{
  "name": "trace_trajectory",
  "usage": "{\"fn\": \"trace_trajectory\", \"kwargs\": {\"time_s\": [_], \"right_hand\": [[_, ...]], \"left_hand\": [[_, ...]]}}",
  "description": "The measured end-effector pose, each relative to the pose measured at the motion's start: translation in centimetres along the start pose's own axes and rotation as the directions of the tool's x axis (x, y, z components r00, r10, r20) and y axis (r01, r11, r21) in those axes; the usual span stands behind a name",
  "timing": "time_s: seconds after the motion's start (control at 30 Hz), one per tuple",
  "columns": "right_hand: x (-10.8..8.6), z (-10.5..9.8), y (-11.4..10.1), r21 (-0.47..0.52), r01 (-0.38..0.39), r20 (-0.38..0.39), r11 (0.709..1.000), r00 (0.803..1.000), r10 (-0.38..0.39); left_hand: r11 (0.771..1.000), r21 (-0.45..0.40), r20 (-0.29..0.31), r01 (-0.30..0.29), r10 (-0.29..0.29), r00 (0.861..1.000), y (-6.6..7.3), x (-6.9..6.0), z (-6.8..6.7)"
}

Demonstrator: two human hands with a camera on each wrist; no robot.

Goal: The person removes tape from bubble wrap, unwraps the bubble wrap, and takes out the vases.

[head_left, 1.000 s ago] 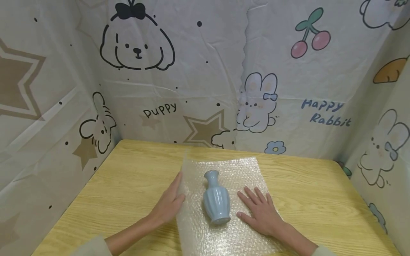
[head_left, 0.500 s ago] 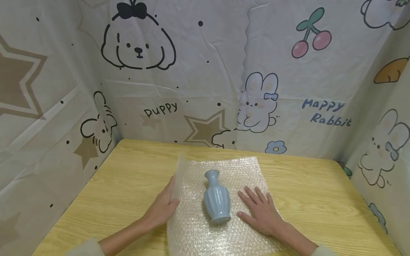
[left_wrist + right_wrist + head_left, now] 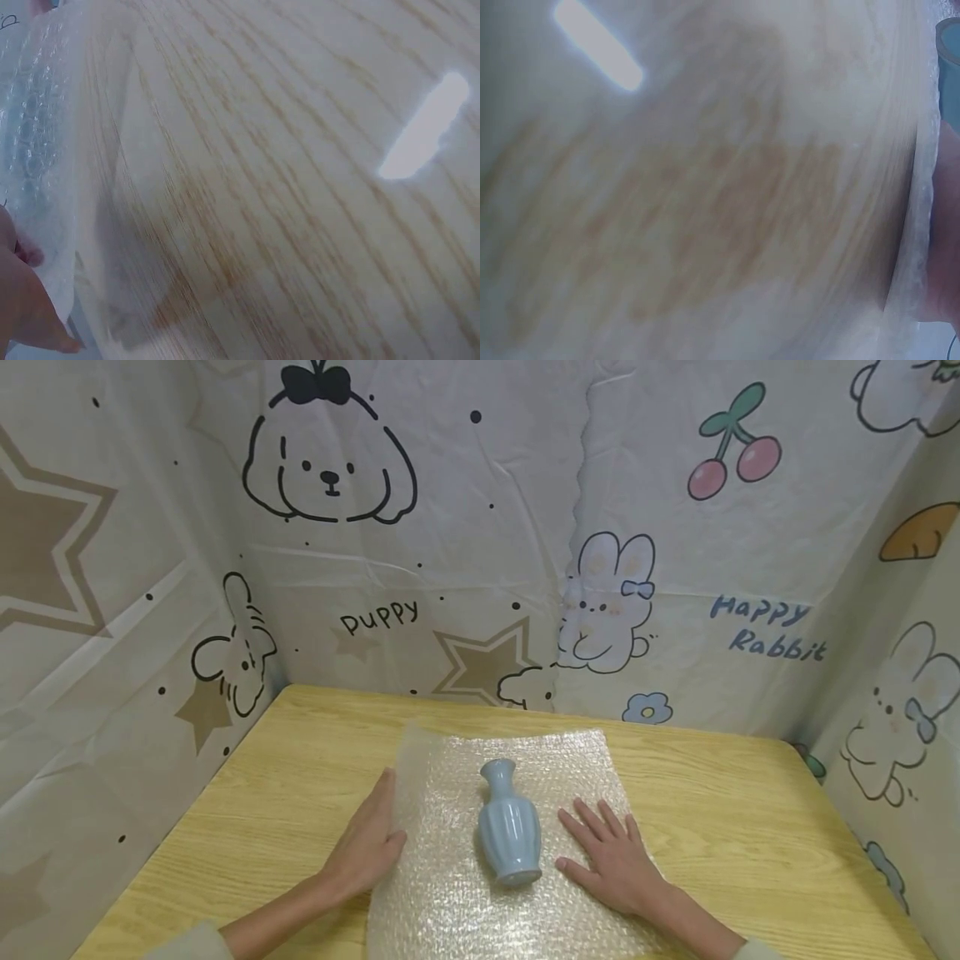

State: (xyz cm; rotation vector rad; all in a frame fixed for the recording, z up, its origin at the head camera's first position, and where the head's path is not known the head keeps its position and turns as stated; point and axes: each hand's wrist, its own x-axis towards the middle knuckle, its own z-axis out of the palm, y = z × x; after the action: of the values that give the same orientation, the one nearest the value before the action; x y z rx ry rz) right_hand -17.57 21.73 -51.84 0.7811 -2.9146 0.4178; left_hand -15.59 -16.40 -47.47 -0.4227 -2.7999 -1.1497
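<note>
A pale blue ribbed vase (image 3: 510, 827) lies on its side on a clear sheet of bubble wrap (image 3: 450, 910), its flared mouth pointing away from me. My left hand (image 3: 363, 843) holds the sheet's left edge between thumb and fingers. In the left wrist view, that raised edge of bubble wrap (image 3: 41, 135) stands beside the left hand (image 3: 26, 292). To the right of the vase, my right hand (image 3: 611, 864) rests flat on the sheet with fingers spread, apart from the vase. Only a sliver of the right hand (image 3: 945, 240) shows in the right wrist view.
The sheet lies on a yellow wood-grain table (image 3: 750, 827). Cream cloth (image 3: 465, 527) printed with cartoon animals and stars hangs behind the table and along both sides. Bright light reflects off the tabletop in both wrist views.
My left hand has moved left and brought the edge of the bubble wrap outward with it, lowering the lifted flap. The vase and my right hand have stayed in place.
</note>
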Motion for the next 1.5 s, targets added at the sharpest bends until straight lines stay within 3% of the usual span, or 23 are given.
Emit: {"fn": "trace_trajectory", "kwargs": {"time_s": [0.13, 0.3, 0.4, 0.83, 1.13, 1.5], "right_hand": [[0.0, -0.1, 0.0, 0.005, -0.007, 0.011, 1.000, 1.000, 0.007], [-0.1, 0.0, 0.0, 0.003, -0.009, 0.011, 1.000, 1.000, 0.009], [-0.1, 0.0, 0.0, 0.000, -0.009, 0.013, 1.000, 1.000, 0.009], [-0.1, 0.1, -0.1, 0.002, 0.012, -0.029, 1.000, 1.000, -0.012], [-0.1, -0.1, -0.1, 0.002, 0.007, -0.024, 1.000, 1.000, -0.007], [-0.1, -0.1, 0.0, 0.011, -0.009, 0.013, 1.000, 1.000, 0.009]], "left_hand": [[0.994, 0.101, -0.051, -0.047, 0.052, 0.997, -0.2, 0.1, -0.1], [0.963, 0.240, -0.095, -0.121, 0.147, 0.985, -0.2, 0.2, -0.1], [0.951, 0.276, -0.103, -0.140, 0.174, 0.979, -0.1, 0.4, -0.1], [0.919, 0.345, -0.066, -0.190, 0.226, 0.972, 0.8, 1.1, 0.6], [0.936, 0.302, -0.035, -0.179, 0.199, 0.979, 2.2, 2.1, 1.4], [0.937, 0.281, 0.071, -0.206, 0.194, 0.978, 4.3, 3.5, 2.6]]}}
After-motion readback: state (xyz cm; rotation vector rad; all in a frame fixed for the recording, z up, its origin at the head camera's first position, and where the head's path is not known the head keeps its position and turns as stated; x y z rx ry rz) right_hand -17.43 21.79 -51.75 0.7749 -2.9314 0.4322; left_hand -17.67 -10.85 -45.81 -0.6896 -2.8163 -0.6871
